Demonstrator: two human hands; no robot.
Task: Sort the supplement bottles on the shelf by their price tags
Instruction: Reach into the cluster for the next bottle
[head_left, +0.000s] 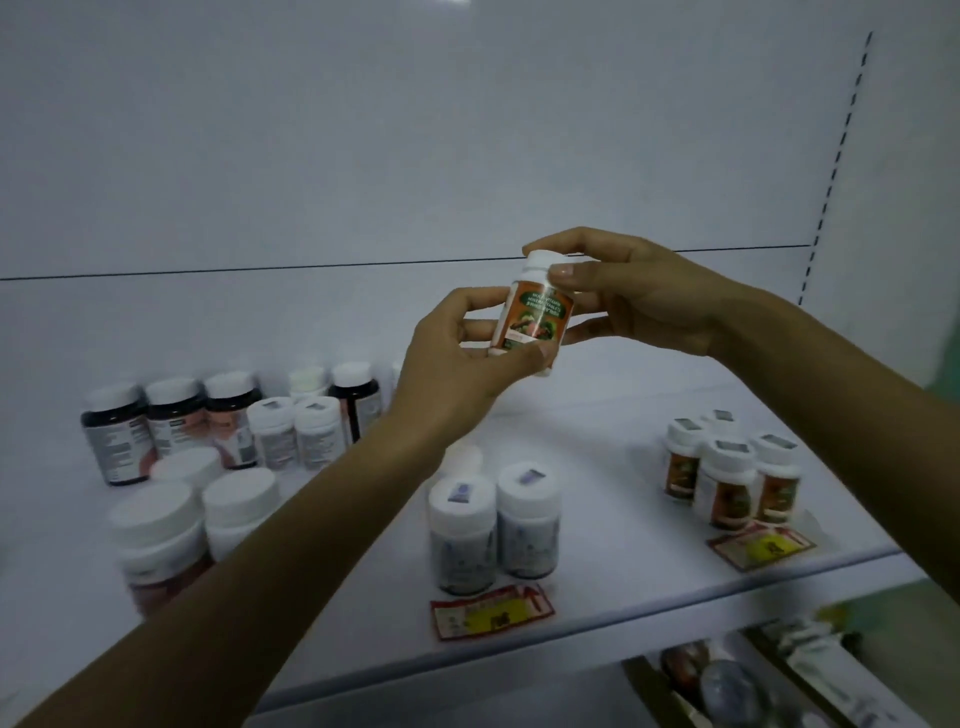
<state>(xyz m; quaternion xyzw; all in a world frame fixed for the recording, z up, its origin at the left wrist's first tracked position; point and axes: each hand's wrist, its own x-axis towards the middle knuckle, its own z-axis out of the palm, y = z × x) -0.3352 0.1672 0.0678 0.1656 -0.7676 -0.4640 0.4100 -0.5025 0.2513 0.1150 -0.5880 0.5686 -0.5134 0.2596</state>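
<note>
Both of my hands hold one small bottle (535, 314) with a white cap and an orange-green label, lifted above the white shelf (597, 415). My left hand (462, 358) grips its lower part, thumb across the bottom. My right hand (623, 291) pinches the cap and upper body. Several matching orange-label bottles (732, 478) stand at the right behind a red-yellow price tag (761, 545). Two grey-label bottles (493, 525) stand mid-shelf behind another price tag (491, 610).
At the left stand dark bottles (171, 426), small white bottles (293, 434) and larger white-capped jars (197, 519), unsorted. The shelf's front edge runs along the lower right. A lower shelf (753, 680) holds more goods. A slotted upright (836, 166) borders the right side.
</note>
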